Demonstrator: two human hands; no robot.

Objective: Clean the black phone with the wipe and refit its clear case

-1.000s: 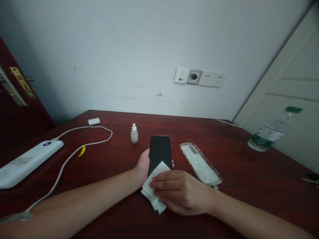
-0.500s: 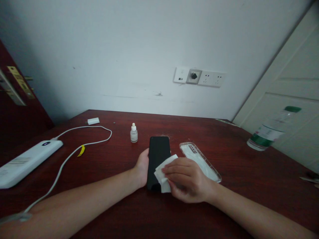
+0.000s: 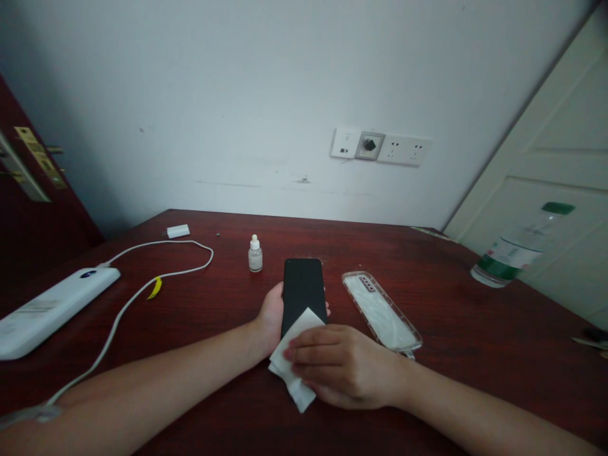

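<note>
A black phone [image 3: 303,288] lies in my left hand [image 3: 270,323], which is closed around it from beneath; the thumb runs along the left edge and fingertips show at the right edge. My right hand [image 3: 339,364] grips a white tissue [image 3: 297,354] and presses it over the phone's lower end, which is hidden under it. Just right of the phone, a clear phone case [image 3: 382,310] rests on the table. Behind the phone, to the left, stands a small dropper bottle [image 3: 255,256].
On the dark red table [image 3: 228,405], a white power bank [image 3: 52,310] with a white cable [image 3: 114,326] lies at left. A charger plug [image 3: 178,231] sits farther back. At right stands a plastic bottle [image 3: 517,250] with a green cap. Sockets [image 3: 380,147] are on the wall.
My right hand has moved the tissue down and left, onto the phone's lower end. More of the clear case's lower part shows now. My left hand has stayed almost still.
</note>
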